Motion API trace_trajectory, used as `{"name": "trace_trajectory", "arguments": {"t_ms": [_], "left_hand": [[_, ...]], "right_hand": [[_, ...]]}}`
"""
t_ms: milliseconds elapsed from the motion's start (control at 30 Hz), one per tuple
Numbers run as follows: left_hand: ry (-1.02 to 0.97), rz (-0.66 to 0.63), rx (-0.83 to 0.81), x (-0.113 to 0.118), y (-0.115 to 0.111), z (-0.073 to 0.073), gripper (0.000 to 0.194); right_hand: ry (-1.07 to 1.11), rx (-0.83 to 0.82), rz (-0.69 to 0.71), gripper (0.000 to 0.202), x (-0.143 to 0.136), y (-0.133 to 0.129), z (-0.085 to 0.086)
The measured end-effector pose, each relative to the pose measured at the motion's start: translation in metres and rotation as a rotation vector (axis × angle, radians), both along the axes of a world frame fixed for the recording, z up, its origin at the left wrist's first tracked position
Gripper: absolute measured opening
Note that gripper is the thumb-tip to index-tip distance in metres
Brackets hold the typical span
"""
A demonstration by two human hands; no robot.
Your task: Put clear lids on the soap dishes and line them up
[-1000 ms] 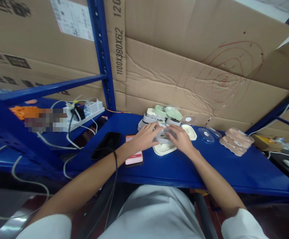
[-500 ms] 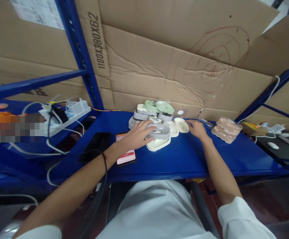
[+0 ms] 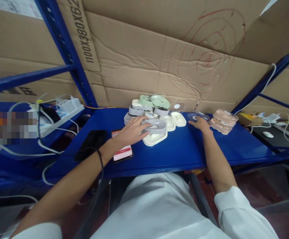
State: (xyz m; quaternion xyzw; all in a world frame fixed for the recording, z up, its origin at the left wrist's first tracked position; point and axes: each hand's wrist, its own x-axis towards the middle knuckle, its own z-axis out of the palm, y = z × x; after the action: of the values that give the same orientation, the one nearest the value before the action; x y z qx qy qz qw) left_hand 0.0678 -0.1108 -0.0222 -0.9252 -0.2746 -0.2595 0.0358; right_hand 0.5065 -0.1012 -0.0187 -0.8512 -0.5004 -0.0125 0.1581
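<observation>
My left hand [image 3: 132,131] lies over a pile of shallow plastic dish parts, its fingers stretched out and apart. They touch or hover by a grey oval piece [image 3: 156,127], which rests on a cream dish [image 3: 154,139]. My right hand [image 3: 200,125] is beside the clear plastic lids [image 3: 196,117], thumb and fingers apart; whether a fingertip touches a lid I cannot tell. Just left of it sits a small cream dish [image 3: 178,119]. Green wavy-edged rings [image 3: 160,101] top the pile at the back.
Two stacked pink wavy dishes [image 3: 222,122] stand at the right. A dark phone [image 3: 91,144] and a phone with a lit screen [image 3: 123,152] lie left on the blue table [image 3: 174,156]. Cardboard [image 3: 139,49] walls the back. A black cable [image 3: 101,166] crosses my left forearm.
My right hand has moved from the edge of the small cream dish toward the clear lids. My left hand stays over the grey piece. The camera view has shifted slightly.
</observation>
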Motion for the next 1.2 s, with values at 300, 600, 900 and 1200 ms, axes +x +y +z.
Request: {"name": "trace_trajectory", "arguments": {"t_ms": [300,600,900,1200], "left_hand": [[-0.020,-0.033,-0.023,0.001,-0.001,0.001,0.029],[0.013,-0.021,0.002,0.000,-0.001,0.001,0.030],[0.000,-0.030,0.042,0.001,0.001,-0.003,0.030],[0.015,-0.036,0.042,0.000,0.001,-0.003,0.031]], "right_hand": [[0.017,0.132,0.111,0.072,-0.045,-0.005,0.015],[0.002,0.159,0.226,0.081,-0.061,-0.001,0.006],[-0.040,0.118,-0.026,0.065,0.007,0.012,-0.018],[0.083,0.278,0.076,0.061,0.021,0.016,-0.015]]}}
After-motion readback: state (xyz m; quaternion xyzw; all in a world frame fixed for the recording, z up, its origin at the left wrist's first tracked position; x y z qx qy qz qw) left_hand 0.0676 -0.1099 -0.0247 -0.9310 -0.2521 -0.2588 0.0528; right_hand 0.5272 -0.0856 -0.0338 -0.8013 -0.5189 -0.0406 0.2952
